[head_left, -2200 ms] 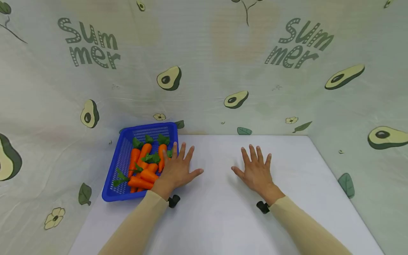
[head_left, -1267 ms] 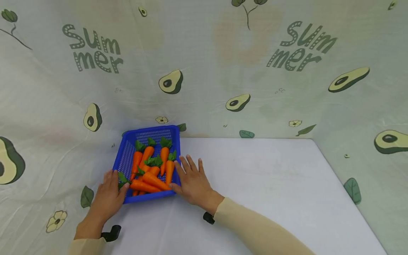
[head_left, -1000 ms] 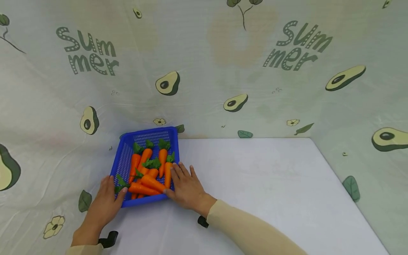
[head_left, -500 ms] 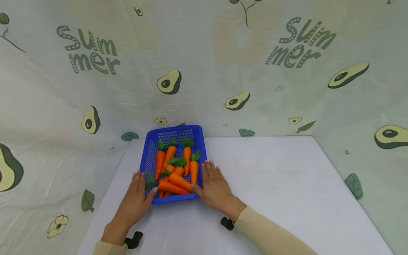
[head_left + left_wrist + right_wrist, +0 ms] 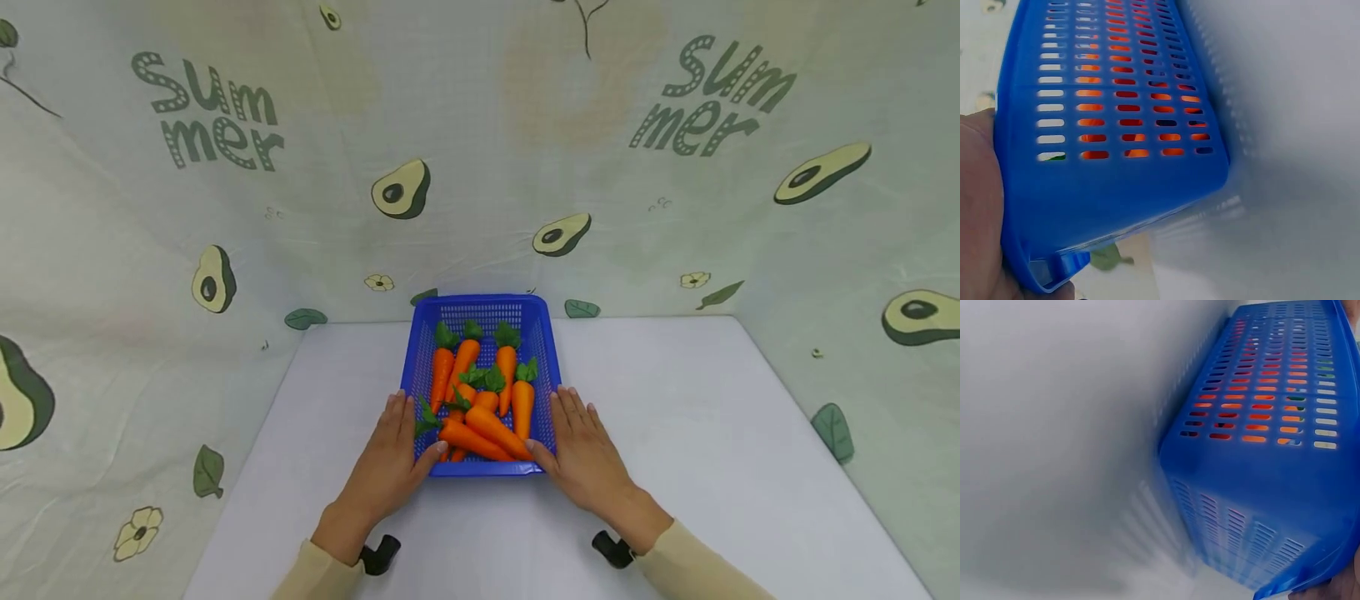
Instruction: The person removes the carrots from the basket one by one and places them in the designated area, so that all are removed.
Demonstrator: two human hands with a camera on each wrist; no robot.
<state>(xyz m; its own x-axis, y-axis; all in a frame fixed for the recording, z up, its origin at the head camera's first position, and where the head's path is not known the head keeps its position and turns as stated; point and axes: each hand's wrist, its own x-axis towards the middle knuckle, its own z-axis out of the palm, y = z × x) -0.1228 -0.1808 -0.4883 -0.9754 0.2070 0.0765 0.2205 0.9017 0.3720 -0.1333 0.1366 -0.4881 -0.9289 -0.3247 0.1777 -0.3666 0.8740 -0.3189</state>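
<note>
A blue plastic basket (image 5: 480, 469) with slotted walls stands in the middle of the white table in the head view. Inside it lie several orange carrots (image 5: 491, 429) with green leafy tops. My left hand (image 5: 386, 462) presses along the basket's left side, its fingers straight and its thumb at the front left corner. On the opposite side, my right hand (image 5: 588, 458) lies the same way, thumb at the front right corner. Both wrist views show the basket's outer wall (image 5: 1110, 194) close up, with orange showing through the slots; only parts of the hands appear there.
The white table (image 5: 697, 417) spreads to both sides of the basket. A pale cloth (image 5: 480, 125) printed with avocados, leaves and lettering rises behind the table and along its sides. Each wrist wears a small black camera (image 5: 613, 550).
Both hands went from lying spread apart to the basket's two sides. The basket, with its carrots, has moved right between the hands, from the table's left edge to the middle, and now stands straighter.
</note>
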